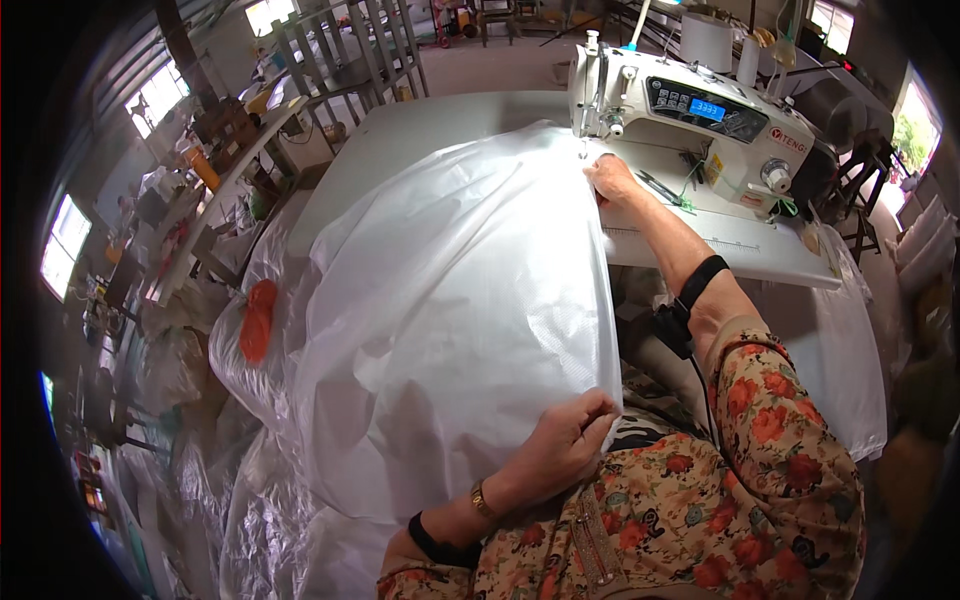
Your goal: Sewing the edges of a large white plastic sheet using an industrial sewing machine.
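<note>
A white plastic sheet [450, 300] spreads over the sewing table [450, 110] and hangs past its front edge; tabletop shows toward the far-left corner. The sewing machine [690, 115] stands along the far edge. Pinching the sheet's right edge are the left hand [568, 442], below the table's front edge, and the right hand [612, 182], near the needle. Dark snips [660, 190] lie just beside.

Pale table [430, 122], sewing machine [690, 108], white sheeting [450, 270]

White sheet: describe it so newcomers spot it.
Find the white sewing machine, upper right. From its needle end, the white sheet spreads down-left, right hand and left hand at its right edge. It's smoother, cloudier than the crinkled clear plastic farther left.
</note>
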Action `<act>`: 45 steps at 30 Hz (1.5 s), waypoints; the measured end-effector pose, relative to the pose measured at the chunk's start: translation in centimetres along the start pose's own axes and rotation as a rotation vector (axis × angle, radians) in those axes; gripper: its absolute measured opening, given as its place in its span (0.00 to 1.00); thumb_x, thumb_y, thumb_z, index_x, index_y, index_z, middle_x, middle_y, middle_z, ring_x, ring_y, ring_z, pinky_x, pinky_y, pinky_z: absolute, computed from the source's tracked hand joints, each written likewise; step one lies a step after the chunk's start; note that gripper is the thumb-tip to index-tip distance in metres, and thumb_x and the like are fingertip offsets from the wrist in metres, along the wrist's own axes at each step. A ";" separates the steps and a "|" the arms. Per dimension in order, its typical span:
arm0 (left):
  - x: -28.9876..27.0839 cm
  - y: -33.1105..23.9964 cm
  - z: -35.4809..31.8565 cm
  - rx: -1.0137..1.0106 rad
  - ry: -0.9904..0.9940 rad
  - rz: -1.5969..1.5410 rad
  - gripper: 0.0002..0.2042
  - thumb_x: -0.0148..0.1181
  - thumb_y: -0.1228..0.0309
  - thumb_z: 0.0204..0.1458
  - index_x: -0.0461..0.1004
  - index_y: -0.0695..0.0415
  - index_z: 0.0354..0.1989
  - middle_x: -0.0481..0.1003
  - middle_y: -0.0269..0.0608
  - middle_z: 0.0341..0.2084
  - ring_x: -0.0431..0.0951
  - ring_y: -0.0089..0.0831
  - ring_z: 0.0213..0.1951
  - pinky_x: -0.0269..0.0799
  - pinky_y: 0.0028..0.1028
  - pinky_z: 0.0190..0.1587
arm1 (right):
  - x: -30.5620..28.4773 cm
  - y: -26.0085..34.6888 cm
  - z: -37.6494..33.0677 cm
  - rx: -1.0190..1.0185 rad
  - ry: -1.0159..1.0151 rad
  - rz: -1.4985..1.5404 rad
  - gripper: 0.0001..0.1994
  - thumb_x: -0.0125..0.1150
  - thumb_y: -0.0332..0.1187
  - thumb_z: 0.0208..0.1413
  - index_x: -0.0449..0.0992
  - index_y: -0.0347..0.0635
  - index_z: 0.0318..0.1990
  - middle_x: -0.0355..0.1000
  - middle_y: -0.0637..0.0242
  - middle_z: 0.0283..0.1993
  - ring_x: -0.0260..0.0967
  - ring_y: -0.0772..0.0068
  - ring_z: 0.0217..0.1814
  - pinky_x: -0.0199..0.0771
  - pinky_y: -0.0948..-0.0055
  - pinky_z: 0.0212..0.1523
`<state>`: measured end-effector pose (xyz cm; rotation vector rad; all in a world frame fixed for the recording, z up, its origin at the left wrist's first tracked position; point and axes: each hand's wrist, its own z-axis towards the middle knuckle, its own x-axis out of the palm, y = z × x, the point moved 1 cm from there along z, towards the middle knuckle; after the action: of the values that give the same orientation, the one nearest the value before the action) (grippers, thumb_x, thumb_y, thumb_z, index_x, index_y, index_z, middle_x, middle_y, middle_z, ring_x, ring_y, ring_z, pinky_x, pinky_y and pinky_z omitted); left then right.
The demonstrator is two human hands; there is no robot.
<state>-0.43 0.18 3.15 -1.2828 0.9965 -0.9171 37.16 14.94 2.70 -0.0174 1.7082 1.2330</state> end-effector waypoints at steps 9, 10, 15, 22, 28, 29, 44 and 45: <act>2.5 0.2 2.6 0.144 0.070 0.017 0.04 0.49 0.77 0.60 0.67 0.66 0.37 0.64 0.34 0.20 0.61 0.19 0.24 0.61 0.24 0.27 | 0.2 0.2 0.0 0.034 -0.028 -0.206 0.15 0.61 0.40 0.51 0.80 0.34 0.35 0.77 0.50 0.34 0.78 0.53 0.34 0.78 0.60 0.37; 2.8 0.6 2.7 0.147 0.073 0.014 0.04 0.49 0.77 0.60 0.67 0.66 0.37 0.64 0.34 0.20 0.61 0.19 0.24 0.61 0.24 0.27 | 0.1 -0.1 0.0 -0.014 -0.032 -0.281 0.14 0.60 0.38 0.51 0.80 0.35 0.36 0.78 0.50 0.36 0.78 0.52 0.39 0.77 0.59 0.41; 3.0 1.9 3.1 0.216 0.062 0.105 0.05 0.51 0.76 0.58 0.66 0.66 0.35 0.69 0.50 0.20 0.70 0.36 0.23 0.66 0.33 0.29 | 1.2 -0.3 -2.0 -0.051 -0.186 -0.513 0.12 0.52 0.32 0.53 0.79 0.37 0.40 0.77 0.50 0.42 0.76 0.50 0.45 0.75 0.57 0.45; 3.1 4.0 3.4 0.249 0.060 0.298 0.06 0.51 0.75 0.58 0.65 0.65 0.33 0.69 0.60 0.21 0.72 0.57 0.26 0.67 0.41 0.29 | 1.8 1.9 -10.1 -0.188 -0.206 -0.626 0.11 0.49 0.26 0.52 0.75 0.30 0.38 0.77 0.49 0.32 0.77 0.51 0.38 0.76 0.57 0.39; 3.1 4.8 3.6 0.263 0.102 0.363 0.05 0.52 0.75 0.57 0.65 0.64 0.34 0.70 0.59 0.21 0.73 0.57 0.27 0.67 0.44 0.29 | 2.1 2.8 -10.7 -0.218 -0.063 -0.811 0.11 0.55 0.26 0.50 0.73 0.29 0.40 0.77 0.51 0.32 0.78 0.56 0.35 0.77 0.62 0.34; 3.0 5.0 3.6 0.268 0.098 0.372 0.06 0.52 0.74 0.57 0.65 0.64 0.34 0.70 0.59 0.21 0.73 0.57 0.27 0.67 0.44 0.29 | 2.0 3.0 -10.7 -0.218 -0.062 -0.809 0.11 0.55 0.26 0.50 0.73 0.29 0.40 0.77 0.51 0.32 0.78 0.56 0.35 0.77 0.62 0.34; 0.3 3.2 1.6 0.253 0.057 0.505 0.05 0.54 0.75 0.54 0.67 0.62 0.33 0.70 0.55 0.20 0.73 0.54 0.25 0.67 0.42 0.27 | 1.1 1.2 -9.3 -0.208 -0.116 -0.504 0.10 0.53 0.24 0.49 0.72 0.27 0.38 0.76 0.45 0.32 0.76 0.48 0.38 0.75 0.56 0.39; 0.4 2.7 1.6 0.273 0.045 0.468 0.05 0.55 0.75 0.53 0.66 0.62 0.33 0.70 0.55 0.20 0.73 0.54 0.24 0.67 0.42 0.27 | 1.1 1.3 -8.7 -0.187 -0.125 -0.520 0.09 0.54 0.25 0.49 0.73 0.29 0.36 0.76 0.46 0.34 0.76 0.47 0.39 0.75 0.55 0.39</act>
<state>1.24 0.50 0.46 -0.7578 1.1030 -0.6888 29.92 9.82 2.75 -0.4593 1.3583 0.9700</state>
